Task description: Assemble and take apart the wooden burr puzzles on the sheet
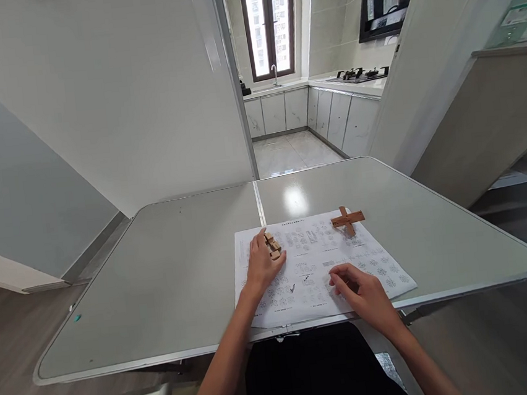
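My left hand (pixel 261 261) curves around a small group of light wooden puzzle blocks (pixel 273 246), its thumb and fingers on either side of them. The blocks rest on a large printed sheet of paper (pixel 284 312) with rows of small diagrams and two handwritten tick marks. My right hand (pixel 359 291) lies over the sheet's lower right part, fingers curled and thumb close to the forefinger. Whatever those fingers may hold is hidden. Farther back, a reddish-brown wooden cross-shaped piece (pixel 347 219) sits at the sheet's upper right edge.
The grey-green folding table (pixel 182 273) has a metal rim and a centre seam. A small teal bit (pixel 78 317) lies near its left edge. Beyond the table are a wall and a doorway to a kitchen with a gas stove (pixel 361 75). A white item stands at lower left.
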Demonstrator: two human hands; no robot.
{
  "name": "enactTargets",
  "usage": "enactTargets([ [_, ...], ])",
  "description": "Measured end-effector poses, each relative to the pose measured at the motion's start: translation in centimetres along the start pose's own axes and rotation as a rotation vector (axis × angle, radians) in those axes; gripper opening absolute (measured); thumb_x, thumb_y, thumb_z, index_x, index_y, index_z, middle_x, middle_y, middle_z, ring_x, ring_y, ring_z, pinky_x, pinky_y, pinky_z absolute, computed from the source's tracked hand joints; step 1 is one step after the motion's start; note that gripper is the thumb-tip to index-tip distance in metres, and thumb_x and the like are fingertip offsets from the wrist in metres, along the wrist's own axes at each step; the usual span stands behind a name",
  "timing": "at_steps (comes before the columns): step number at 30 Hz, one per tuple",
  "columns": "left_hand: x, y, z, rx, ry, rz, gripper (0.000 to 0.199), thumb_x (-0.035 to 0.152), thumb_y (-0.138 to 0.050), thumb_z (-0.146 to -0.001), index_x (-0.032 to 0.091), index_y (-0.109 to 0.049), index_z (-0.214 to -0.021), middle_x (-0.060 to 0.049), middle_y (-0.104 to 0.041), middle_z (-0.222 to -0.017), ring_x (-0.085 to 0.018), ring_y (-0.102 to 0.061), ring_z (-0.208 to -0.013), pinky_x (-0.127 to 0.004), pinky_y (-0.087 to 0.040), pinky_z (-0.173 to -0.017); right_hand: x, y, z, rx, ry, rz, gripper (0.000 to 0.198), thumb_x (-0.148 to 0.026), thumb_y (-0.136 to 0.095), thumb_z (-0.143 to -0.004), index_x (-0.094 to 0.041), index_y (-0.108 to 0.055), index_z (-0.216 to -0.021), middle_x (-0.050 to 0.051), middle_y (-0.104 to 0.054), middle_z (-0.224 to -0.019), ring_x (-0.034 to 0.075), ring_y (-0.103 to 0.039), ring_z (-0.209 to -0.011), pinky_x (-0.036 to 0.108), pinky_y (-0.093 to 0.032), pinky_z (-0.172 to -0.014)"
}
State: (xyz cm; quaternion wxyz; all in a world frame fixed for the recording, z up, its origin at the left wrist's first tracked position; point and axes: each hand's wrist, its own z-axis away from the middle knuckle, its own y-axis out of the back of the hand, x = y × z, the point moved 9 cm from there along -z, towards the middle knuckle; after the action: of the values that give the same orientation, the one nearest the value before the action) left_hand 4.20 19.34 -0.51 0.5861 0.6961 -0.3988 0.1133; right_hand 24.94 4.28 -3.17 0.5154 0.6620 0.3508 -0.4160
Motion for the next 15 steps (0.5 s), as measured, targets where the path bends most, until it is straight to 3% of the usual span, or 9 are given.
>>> enactTargets([
  [7, 2.7, -1.5, 1.5, -0.152, -0.149, 0.092, 0.072, 0.025, -0.074, -0.087, 0.027, -0.039, -0.150, -0.012, -0.056, -0.140, -0.031, -0.054, -0.132, -0.052, -0.047, -0.112, -0.1, -0.1, 0.0, -0.003, 0.008, 0.009, 0.030, -0.051, -0.053, -0.102, -0.024, -0.065, -0.100, 0.004, -0.075, -0.087, 0.021, -0.068, -0.071, 0.031, -0.053, -0.068],
  [15, 8.1, -3.5, 4.8, -0.368, -0.332, 0.175, 0.081, 0.032, -0.082, -0.084, 0.032, -0.038, -0.152, -0.010, -0.057, -0.143, -0.032, -0.055, -0.134, -0.051, -0.051, -0.111, -0.3, -0.1, -0.1, -0.005, 0.023, -0.009, 0.032, -0.053, -0.053, -0.101, -0.023, -0.065, -0.100, 0.005, -0.075, -0.086, 0.021, -0.069, -0.071, 0.031, -0.053, -0.066],
])
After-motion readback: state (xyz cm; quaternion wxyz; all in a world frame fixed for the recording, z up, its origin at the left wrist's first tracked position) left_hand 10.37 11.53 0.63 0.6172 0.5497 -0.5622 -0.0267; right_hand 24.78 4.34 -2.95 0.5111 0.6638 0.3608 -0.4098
